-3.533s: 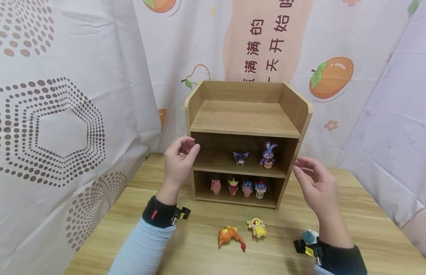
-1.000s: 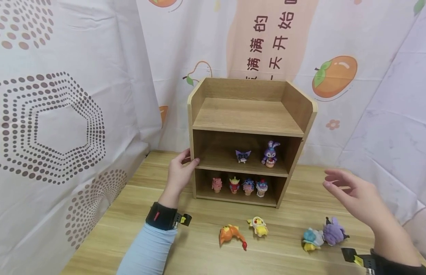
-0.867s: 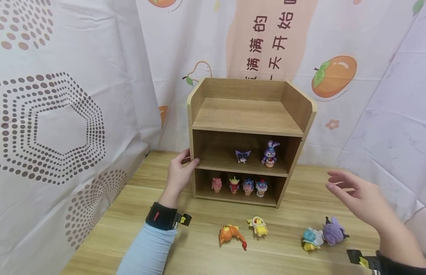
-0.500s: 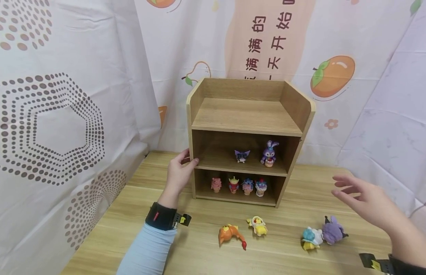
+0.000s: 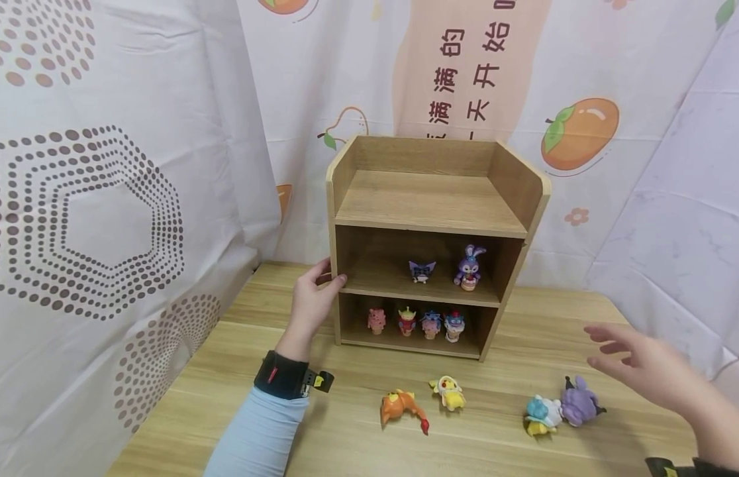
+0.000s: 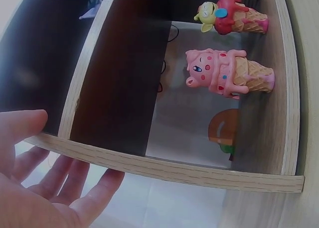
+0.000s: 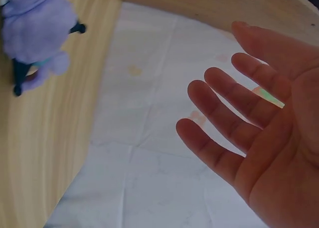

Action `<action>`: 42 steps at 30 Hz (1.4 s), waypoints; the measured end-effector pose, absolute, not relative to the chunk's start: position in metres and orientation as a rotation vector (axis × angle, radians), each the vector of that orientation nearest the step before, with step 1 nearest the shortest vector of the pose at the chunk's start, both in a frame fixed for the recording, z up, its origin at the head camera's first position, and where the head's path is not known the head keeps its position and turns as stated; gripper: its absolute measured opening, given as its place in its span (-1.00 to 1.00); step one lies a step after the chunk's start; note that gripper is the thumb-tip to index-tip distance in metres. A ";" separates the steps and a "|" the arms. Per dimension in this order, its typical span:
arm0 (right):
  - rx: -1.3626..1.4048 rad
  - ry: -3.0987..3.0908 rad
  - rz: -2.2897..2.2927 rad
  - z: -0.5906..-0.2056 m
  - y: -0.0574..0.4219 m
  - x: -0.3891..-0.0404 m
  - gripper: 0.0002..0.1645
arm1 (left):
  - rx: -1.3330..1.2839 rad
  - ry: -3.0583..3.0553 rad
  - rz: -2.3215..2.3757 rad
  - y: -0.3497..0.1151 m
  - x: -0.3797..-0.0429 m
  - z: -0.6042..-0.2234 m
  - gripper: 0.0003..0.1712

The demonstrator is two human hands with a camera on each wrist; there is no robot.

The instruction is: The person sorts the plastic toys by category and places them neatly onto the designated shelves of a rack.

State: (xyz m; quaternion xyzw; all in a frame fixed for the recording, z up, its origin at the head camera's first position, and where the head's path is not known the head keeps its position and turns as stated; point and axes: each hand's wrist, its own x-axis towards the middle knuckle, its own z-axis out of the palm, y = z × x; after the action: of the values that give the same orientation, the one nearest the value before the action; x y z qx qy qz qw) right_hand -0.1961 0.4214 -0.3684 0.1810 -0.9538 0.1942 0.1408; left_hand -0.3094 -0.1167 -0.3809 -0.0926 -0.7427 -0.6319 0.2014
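My left hand (image 5: pixel 312 301) holds the left side panel of a wooden shelf (image 5: pixel 429 228); the thumb lies on the inner side and the fingers behind the outer side, as the left wrist view shows. My right hand (image 5: pixel 649 364) hovers over the table's right part, fingers spread and touching nothing. Nearest to it lie a purple plush-like toy (image 5: pixel 580 403) and a blue, white and yellow figurine (image 5: pixel 542 414). On the shelf's lower level stand several ice-cream-cone figurines, among them a pink one (image 6: pixel 219 73). The middle level bears a purple rabbit figurine (image 5: pixel 467 268) and a small dark purple figurine (image 5: pixel 421 270).
An orange figurine (image 5: pixel 399 405) with a red-tipped tail and a yellow figurine (image 5: pixel 448 393) lie on the wooden table (image 5: pixel 345 437) before the shelf. Printed cloth (image 5: pixel 590 59) hangs behind and along the sides.
My left hand moved from beside the shelf onto its left panel, then stayed. The right hand withdrew from the shelf's right side, moving right and lower; the purple toy now shows on the table.
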 end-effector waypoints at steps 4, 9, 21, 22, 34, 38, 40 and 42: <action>0.521 -2.764 0.527 -0.377 0.428 -0.196 -0.41 | -0.253 -2.077 -1.765 -0.117 -0.310 -0.381 -0.45; 0.526 -2.777 0.438 -0.391 0.433 -0.195 -0.42 | -0.232 -2.088 -1.758 -0.116 -0.310 -0.381 -0.45; 0.607 -2.832 0.354 -0.417 0.435 -0.191 -0.37 | -0.242 -2.087 -1.766 -0.117 -0.310 -0.382 -0.45; 0.615 -2.848 0.376 -0.420 0.435 -0.191 -0.38 | -0.242 -2.087 -1.764 -0.117 -0.310 -0.382 -0.45; 0.771 -2.883 0.376 -0.443 0.444 -0.194 -0.40 | -0.243 -2.087 -1.771 -0.116 -0.310 -0.381 -0.45; 0.767 -2.945 0.375 -0.444 0.442 -0.197 -0.39 | -0.238 -2.088 -1.769 -0.116 -0.309 -0.381 -0.45; 0.760 -2.947 0.353 -0.444 0.441 -0.197 -0.39 | -0.238 -2.089 -1.771 -0.116 -0.309 -0.381 -0.45; 0.766 -2.935 0.338 -0.444 0.440 -0.197 -0.38 | -0.238 -2.090 -1.772 -0.116 -0.309 -0.381 -0.45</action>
State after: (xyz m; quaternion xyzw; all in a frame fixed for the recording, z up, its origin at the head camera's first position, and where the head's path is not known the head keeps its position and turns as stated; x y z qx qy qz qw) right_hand -0.1972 0.4397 -0.4441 0.2507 -0.9607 0.1105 0.0446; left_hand -0.3092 -0.1158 -0.3809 -0.0848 -0.7455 -0.6319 0.1944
